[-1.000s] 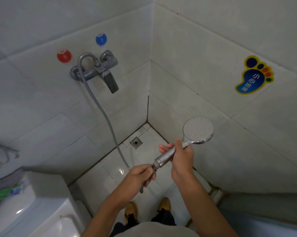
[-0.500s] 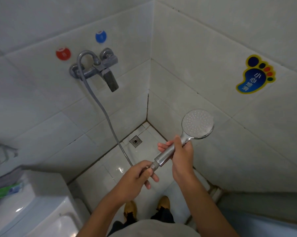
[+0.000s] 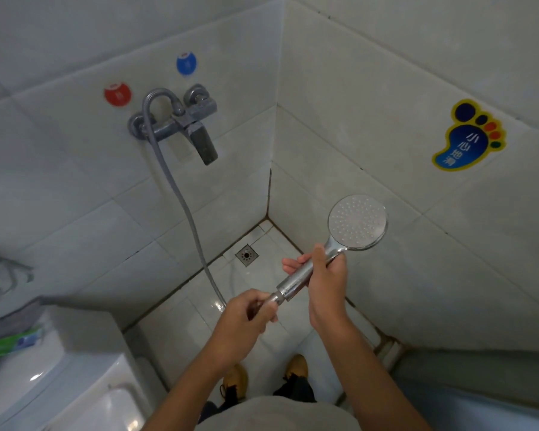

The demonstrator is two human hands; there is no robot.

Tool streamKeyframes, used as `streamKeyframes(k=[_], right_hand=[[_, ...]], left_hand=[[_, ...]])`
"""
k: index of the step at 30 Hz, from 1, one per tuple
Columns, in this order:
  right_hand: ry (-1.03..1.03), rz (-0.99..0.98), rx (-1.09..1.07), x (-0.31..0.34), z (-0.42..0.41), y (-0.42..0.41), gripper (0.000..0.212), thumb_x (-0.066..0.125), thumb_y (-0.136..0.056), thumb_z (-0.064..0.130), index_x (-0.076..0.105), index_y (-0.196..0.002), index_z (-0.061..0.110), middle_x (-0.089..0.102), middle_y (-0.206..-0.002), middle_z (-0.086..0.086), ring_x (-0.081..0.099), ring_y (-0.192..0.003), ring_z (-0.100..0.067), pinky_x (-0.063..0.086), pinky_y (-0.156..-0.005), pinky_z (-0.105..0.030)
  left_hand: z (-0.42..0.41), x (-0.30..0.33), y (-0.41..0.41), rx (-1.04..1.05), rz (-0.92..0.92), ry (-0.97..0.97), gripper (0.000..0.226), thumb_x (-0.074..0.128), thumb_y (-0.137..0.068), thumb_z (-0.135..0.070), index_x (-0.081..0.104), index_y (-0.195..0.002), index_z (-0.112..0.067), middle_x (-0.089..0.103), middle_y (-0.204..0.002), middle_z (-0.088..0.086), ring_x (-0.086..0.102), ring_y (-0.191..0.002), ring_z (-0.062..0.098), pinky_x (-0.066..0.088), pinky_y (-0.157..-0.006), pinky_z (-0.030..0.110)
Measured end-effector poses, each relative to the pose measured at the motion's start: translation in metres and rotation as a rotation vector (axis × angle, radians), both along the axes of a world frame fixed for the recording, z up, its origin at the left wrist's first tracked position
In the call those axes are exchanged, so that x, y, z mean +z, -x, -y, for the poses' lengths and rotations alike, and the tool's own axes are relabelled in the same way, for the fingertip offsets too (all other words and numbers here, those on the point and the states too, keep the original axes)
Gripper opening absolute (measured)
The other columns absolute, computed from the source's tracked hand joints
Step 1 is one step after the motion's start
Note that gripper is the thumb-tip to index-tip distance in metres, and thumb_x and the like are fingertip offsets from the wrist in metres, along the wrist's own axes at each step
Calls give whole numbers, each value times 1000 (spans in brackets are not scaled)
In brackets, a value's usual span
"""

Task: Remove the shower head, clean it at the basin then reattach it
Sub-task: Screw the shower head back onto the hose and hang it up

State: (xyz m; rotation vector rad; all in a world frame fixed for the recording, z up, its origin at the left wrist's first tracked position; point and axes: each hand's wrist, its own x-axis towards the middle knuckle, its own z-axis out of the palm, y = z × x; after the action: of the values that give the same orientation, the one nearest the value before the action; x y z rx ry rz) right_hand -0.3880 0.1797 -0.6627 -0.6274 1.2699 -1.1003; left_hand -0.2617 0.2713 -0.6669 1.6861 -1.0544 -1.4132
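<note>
Removal step, by the look of it: unscrewing the head [image 3: 356, 221] from the hose [image 3: 181, 200]. Still joined at the nut [image 3: 274, 297], so cleaning and reattaching lie ahead.

Right hand [image 3: 325, 279] wrapped firmly round the chrome handle, thumb over the top, fingers [image 3: 291, 263] showing past the far side at about 10 o'clock of the fist. Head held out at 1 o'clock from that hand, spray face turned up toward the camera, in front of the right-hand wall tiles and clear of them as far as can be told. Forearm running down to 5 o'clock.

Left hand [image 3: 249, 312] closed narrow on the nut at the handle's base, fingers curled and pinching; exact finger contact hidden by the knuckles. Wrist bent, forearm dropping to 7 o'clock. Hands close together, the joint bridging them on a line from 7 to 1 o'clock.

Hose running from under the left hand up to 11 o'clock, looping into the mixer [image 3: 181, 122] on the left wall. Drain [image 3: 246, 255] on the floor beyond the hands, at 12 o'clock from the left hand.

Next, probably: steady counter-hold with the right, more turns of the nut with the left, re-gripping between turns. Wet chrome likely slippery. Worth keeping hold of the hose end once free, and watching for a loose washer near the open drain.
</note>
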Motion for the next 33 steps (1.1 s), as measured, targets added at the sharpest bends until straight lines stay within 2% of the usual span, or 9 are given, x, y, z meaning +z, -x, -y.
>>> streamKeyframes(k=[2, 6, 9, 13, 20, 23, 26, 31, 33], right_hand=[[-24, 10, -29, 0, -1, -1, 30, 47, -102, 23, 47, -115, -3, 63, -99, -36, 74, -77, -33, 61, -67, -31], [-57, 24, -88, -3, -3, -2, 27, 48, -101, 22, 47, -117, 1, 63, -96, -32, 74, -77, -34, 62, -69, -36], [-76, 102, -73, -5, -3, 1, 27, 50, -100, 20, 45, -125, 10, 63, -89, -19, 73, -80, -36, 62, -72, -40], [-88, 367, 85, -8, -6, 15, 37, 50, -96, 17, 42, -126, -3, 60, -111, -34, 66, -101, -46, 58, -80, -43], [-32, 534, 282, -20, -8, 37, 36, 48, -95, 3, 41, -130, 5, 49, -132, -34, 53, -123, -48, 51, -96, -50], [-36, 571, 301, -21, -8, 37, 28, 46, -95, 1, 44, -123, 6, 53, -124, -31, 53, -122, -49, 48, -99, -52], [-17, 619, 338, -25, -10, 35, 23, 45, -95, -1, 45, -117, 7, 58, -114, -24, 55, -120, -47, 48, -99, -50], [16, 669, 348, -29, -5, 39, 24, 59, -89, 1, 50, -111, 7, 55, -107, -21, 56, -114, -44, 44, -101, -52], [27, 684, 336, -29, -4, 41, 19, 54, -90, 0, 52, -108, 7, 56, -106, -21, 57, -113, -44, 45, -100, -51]], left_hand=[[-3, -4, 4, 36, 90, 101, 6, 60, -92, -24, 65, -96, -25, 62, -72, -12, 53, -61, 3, 51, -63, 30], [-8, -10, 12, 38, 342, 294, 15, 65, -89, -22, 61, -104, -25, 63, -89, -13, 61, -80, 8, 51, -68, 21], [-8, -8, 13, 67, 314, 300, 14, 64, -90, -20, 62, -104, -23, 63, -86, -11, 61, -77, 12, 50, -64, 20], [-10, -4, 8, 92, 284, 300, 11, 62, -92, -18, 63, -101, -22, 62, -80, -8, 57, -71, 11, 44, -59, 13], [-13, -3, 7, 82, 255, 298, 9, 60, -93, -18, 61, -100, -24, 60, -77, -4, 54, -65, 11, 43, -55, 15], [-13, 0, 7, 27, 126, 172, 9, 51, -98, -24, 58, -101, -22, 61, -77, -1, 50, -61, 8, 42, -56, 18], [-12, 4, 8, -19, -59, 35, 33, 33, -104, -29, 64, -103, -18, 67, -75, -1, 49, -58, 6, 39, -56, 18], [-15, 1, 6, 43, -142, -22, 40, 32, -104, -27, 69, -107, -12, 60, -74, 4, 44, -59, 13, 36, -58, 26], [-13, 1, 3, 95, -269, -83, 36, 35, -103, -17, 69, -109, -10, 60, -73, 5, 47, -58, 11, 38, -57, 25]])
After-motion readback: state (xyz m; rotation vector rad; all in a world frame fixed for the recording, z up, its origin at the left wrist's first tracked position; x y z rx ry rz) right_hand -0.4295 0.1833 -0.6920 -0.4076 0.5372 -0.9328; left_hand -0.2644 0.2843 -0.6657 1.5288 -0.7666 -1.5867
